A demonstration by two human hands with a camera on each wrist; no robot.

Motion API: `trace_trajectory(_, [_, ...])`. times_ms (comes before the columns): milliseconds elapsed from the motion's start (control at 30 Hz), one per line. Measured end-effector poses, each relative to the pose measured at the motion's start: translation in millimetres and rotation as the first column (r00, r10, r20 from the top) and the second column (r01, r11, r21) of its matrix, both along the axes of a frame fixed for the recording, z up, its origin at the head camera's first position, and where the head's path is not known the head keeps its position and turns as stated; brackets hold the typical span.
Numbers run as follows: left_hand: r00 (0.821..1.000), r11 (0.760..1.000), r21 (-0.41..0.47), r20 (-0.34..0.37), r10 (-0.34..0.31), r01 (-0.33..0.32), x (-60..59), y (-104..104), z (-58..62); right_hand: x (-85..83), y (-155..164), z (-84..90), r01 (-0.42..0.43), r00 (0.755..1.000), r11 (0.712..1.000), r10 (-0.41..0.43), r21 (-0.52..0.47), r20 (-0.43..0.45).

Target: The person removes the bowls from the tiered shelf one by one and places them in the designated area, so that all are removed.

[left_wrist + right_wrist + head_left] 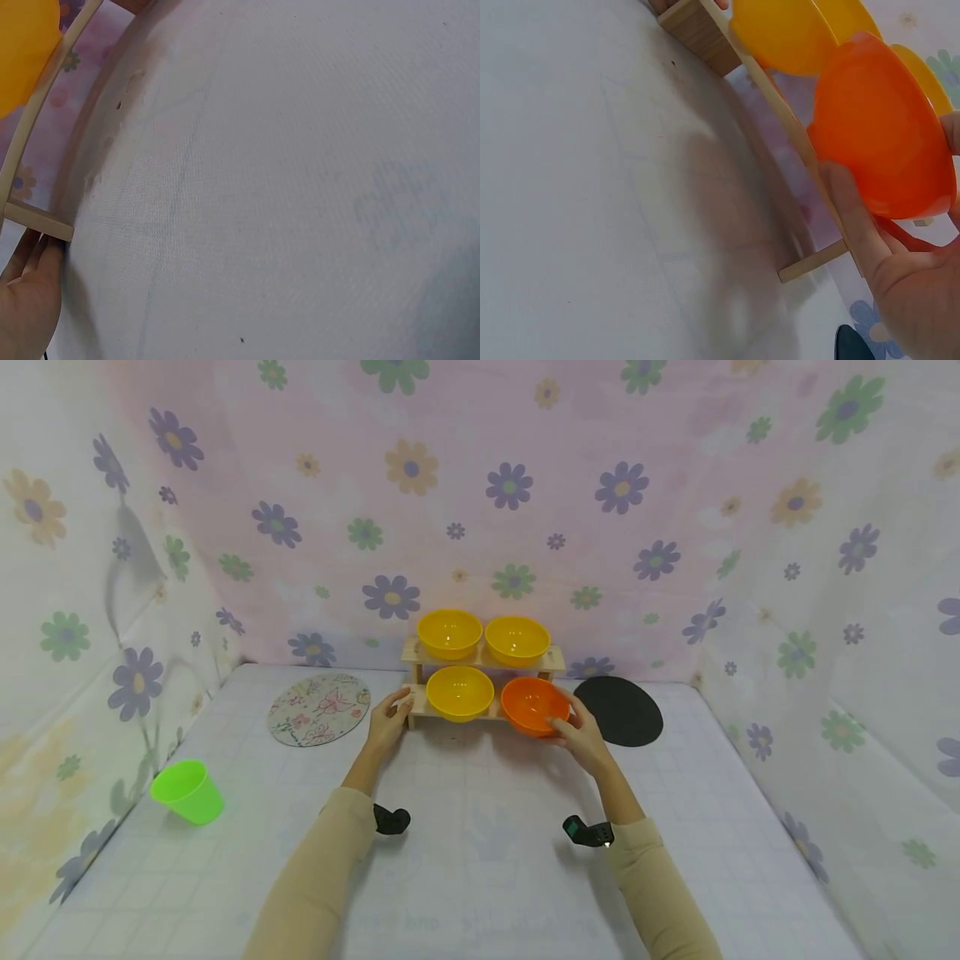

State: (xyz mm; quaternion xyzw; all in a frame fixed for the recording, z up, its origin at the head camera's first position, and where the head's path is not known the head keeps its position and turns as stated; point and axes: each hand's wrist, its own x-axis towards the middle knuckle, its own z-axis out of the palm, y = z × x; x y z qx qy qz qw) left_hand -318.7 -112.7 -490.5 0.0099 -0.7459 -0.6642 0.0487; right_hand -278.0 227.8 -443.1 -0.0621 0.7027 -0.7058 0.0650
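Right hand (581, 735) cups orange bowl (534, 705), thumb and fingers curled round its near wall; bowl sits at right end of lower shelf of wooden rack (411, 713), beside yellow bowl (459, 692). Left hand (388, 718) touches rack's left end, fingers relaxed, fairly straight. Two more yellow bowls on upper shelf. Black mat (619, 710) just right of rack.

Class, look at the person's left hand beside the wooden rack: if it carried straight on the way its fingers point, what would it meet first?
The left hand already touches the wooden rack at its left end post. Going on, it would probably press into that post first; the yellow bowl lies just beyond, though depth is unclear.
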Motion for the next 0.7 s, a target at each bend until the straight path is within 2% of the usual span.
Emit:
trace_trajectory(267, [1.0, 1.0, 0.004, 0.004, 0.001, -0.001, 0.6, -0.3, 0.7, 9.4, 0.0, -1.1, -0.048, 0.999, 0.998, 0.048, 0.031, -0.011])
trace_trajectory(400, [1.0, 1.0, 0.015, 0.01, -0.007, 0.007, 1.2, -0.4, 1.4, 14.3, -0.9, -5.2, -0.063, 0.998, 0.998, 0.063, -0.001, -0.019])
trace_trajectory(700, [1.0, 1.0, 0.024, 0.011, -0.009, 0.009, 0.6, -0.5, 0.7, 24.2, -7.0, -15.0, -0.116, 0.991, 0.993, 0.116, -0.006, -0.067])
